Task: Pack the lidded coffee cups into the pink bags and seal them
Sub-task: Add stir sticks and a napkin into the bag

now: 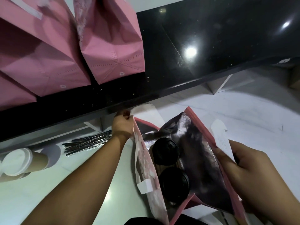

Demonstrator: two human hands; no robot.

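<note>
You have nothing readable in front of you here: no word, brand name or number can be made out on any surface. The closest things to a sign are two small pale round emblems, one low on the front pink bag (112, 51) on the black counter (211, 46) and one low on the pink bag beside it (40, 59) (each looks like a little flower outline, too small to tell more). The near black lid (166, 151) inside your open bag (201, 153) carries a raised square mark, but no letters can be read on it.
</note>
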